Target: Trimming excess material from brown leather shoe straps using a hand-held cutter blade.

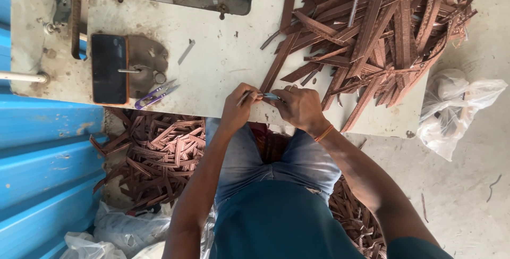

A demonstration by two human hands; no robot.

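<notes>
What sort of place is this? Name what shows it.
Probably a small leather-goods workshop: a heap of brown leather strips on a worn worktable, more strips on the floor, and thread snips nearby.

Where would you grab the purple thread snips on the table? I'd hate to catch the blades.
Grip the purple thread snips by the looped purple handle at their left end, coming from the left above the table. The pale blades point right and up, away from the handle.

left hand [237,111]: fingers curled, pinching, wrist bent inward | right hand [300,107]: fingers closed in a grip, knuckles up | forearms converging, hands nearly touching at fingertips
</notes>
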